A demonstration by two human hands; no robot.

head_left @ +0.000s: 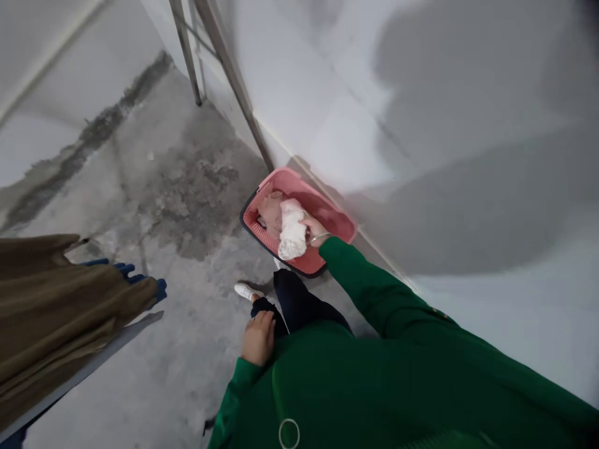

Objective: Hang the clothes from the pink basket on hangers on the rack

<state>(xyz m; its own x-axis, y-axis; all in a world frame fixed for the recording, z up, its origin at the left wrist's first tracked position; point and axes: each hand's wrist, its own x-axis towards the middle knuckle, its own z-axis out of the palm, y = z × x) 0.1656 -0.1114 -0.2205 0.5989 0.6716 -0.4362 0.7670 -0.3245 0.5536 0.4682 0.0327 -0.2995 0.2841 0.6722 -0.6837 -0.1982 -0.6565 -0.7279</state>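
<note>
My right hand (pixel 314 231) reaches down into a pink laundry basket (pixel 344 227) on the floor. Its fingers are closed on a white fluffy cloth (pixel 293 231), whose exact kind I cannot make out. Beside that cloth, a dusty-pink cloth (pixel 270 212) lies at the left end of the basket. My left hand (pixel 260 340) rests on my dark-trousered leg with its fingers laid over it, holding nothing.
A white wall (pixel 318 125) runs right behind the basket. Metal legs (pixel 234 81) of a rack stand at the basket's far end. Brown garments (pixel 60 312) on blue hangers (pixel 135 274) hang at the left. The concrete floor (pixel 173 349) has a rough dark patch.
</note>
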